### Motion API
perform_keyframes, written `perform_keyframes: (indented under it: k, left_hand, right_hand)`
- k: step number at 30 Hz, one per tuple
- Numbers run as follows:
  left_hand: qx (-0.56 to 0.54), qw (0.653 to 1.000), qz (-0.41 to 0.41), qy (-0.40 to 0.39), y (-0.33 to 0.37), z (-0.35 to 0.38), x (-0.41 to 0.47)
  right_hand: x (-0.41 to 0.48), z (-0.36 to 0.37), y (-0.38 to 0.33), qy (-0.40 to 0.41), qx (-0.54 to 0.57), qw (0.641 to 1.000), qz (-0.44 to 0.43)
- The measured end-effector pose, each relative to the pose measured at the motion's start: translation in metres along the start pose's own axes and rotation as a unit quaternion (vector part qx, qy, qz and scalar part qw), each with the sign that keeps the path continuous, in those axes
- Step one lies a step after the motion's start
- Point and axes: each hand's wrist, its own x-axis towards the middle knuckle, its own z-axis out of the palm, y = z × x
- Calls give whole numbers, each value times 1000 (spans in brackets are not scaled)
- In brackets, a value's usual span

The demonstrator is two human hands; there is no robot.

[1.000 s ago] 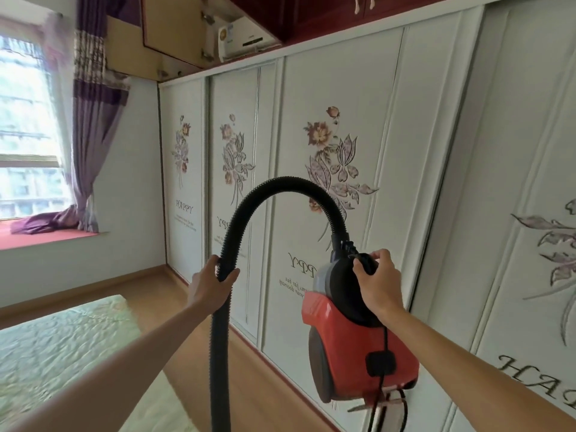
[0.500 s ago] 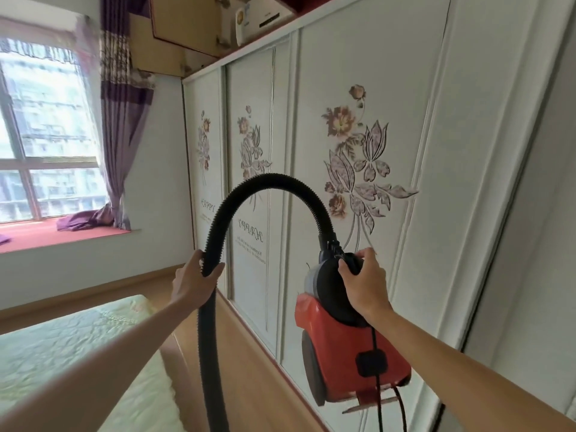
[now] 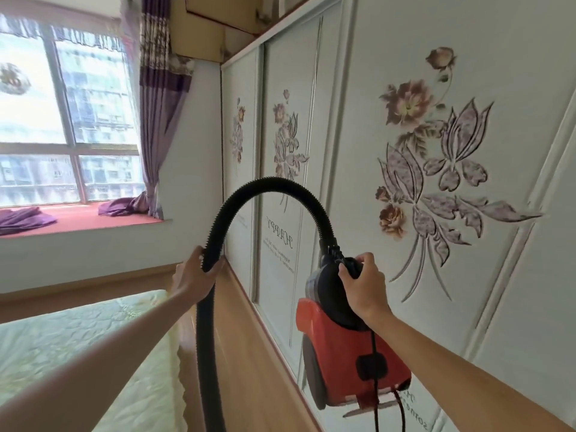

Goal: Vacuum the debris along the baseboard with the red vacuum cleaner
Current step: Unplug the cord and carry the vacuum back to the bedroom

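Floor strip between bed, wardrobe

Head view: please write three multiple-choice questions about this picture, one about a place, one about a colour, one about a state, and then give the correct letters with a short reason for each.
1. Where does the left hand grip?
A. the black hose
B. the curtain
C. the bed edge

2. What colour is the vacuum cleaner body below its black top?
A. blue
B. red
C. white

3. In what state is the vacuum cleaner?
A. standing on the floor
B. lying on the bed
C. held in the air by the right hand

Answers: 1 A, the fingers wrap the hose; 2 B, the shell is red; 3 C, the hand grips its top handle and the wooden floor lies well below it.
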Motion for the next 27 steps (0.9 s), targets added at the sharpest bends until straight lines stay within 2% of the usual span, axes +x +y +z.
perform_keyframes:
  k: [8, 17, 27]
  left_hand:
    - [5, 1000, -8, 22, -11, 30, 95]
    - [15, 998, -41, 55, -44, 33, 178]
    - [42, 989, -71, 122, -89, 63, 307]
  right_hand:
    - [110, 81, -2, -14, 21, 1000, -15]
    - [203, 175, -16, -37, 35, 998, -47]
    - [310, 317, -31, -80, 93, 990, -64]
